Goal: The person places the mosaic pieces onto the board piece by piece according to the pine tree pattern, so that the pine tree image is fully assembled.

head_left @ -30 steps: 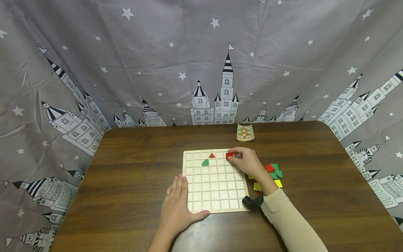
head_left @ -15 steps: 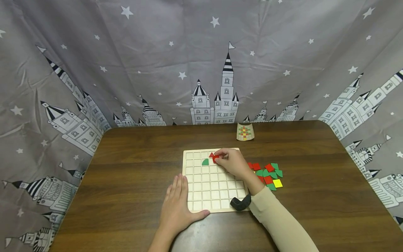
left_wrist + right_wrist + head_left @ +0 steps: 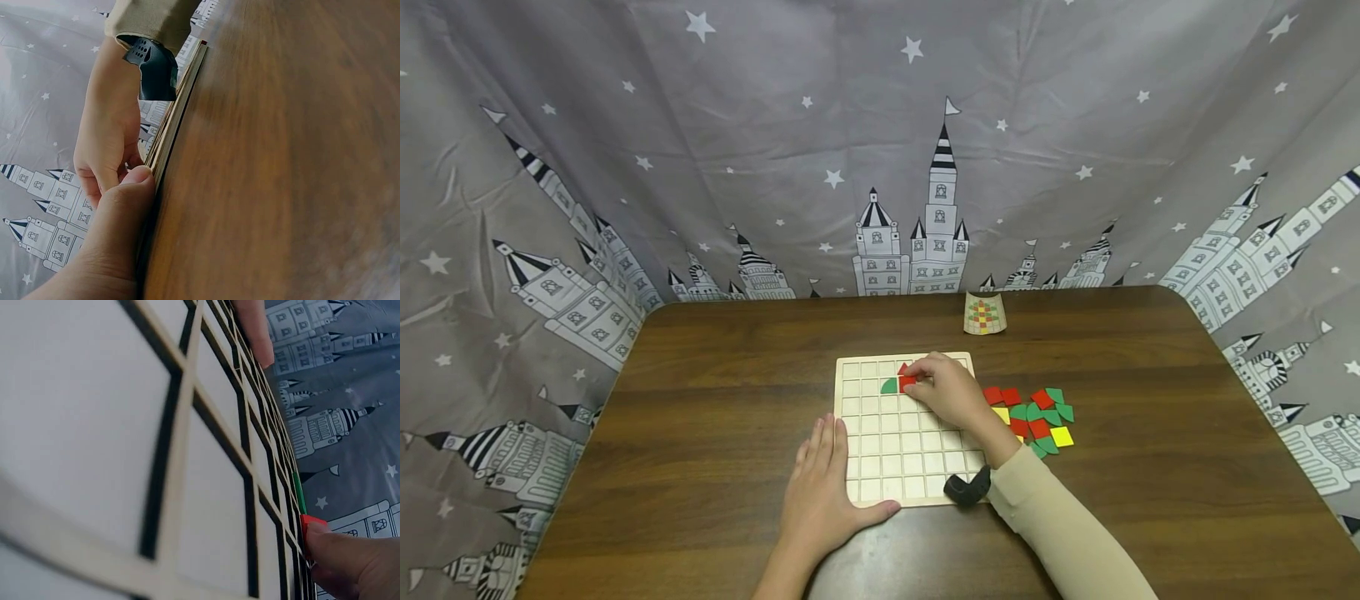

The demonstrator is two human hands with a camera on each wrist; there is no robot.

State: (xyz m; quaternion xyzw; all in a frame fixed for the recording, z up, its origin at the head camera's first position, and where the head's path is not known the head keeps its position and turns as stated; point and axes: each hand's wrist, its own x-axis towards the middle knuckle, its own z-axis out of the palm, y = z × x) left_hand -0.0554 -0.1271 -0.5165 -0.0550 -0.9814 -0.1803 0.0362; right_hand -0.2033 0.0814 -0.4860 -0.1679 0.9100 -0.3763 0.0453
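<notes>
A pale wooden grid board (image 3: 891, 446) lies flat on the table. My right hand (image 3: 953, 390) pinches a red square tile (image 3: 906, 384) between thumb and fingers, at a cell in the second row from the top. Just left of it sits a green quarter-circle tile (image 3: 889, 386). Directly above, a red triangle tile (image 3: 903, 368) is partly covered by the fingers. Straight fingers of my left hand (image 3: 822, 487) rest along the board's left edge, with the thumb on its near edge. In the right wrist view, the red tile (image 3: 312, 524) shows at the thumb tip.
Right of the board lies a loose group of red, green and yellow tiles (image 3: 1040, 428), partly hidden by the right forearm. A small curled pattern card (image 3: 985, 315) stands at the back of the wooden table (image 3: 715, 400). Behind hangs a grey castle-print curtain (image 3: 775, 125).
My right hand has carried the red square leftward from the board's upper right to the cell beside the green quarter-circle, then lowered it. My left hand has stayed in place.
</notes>
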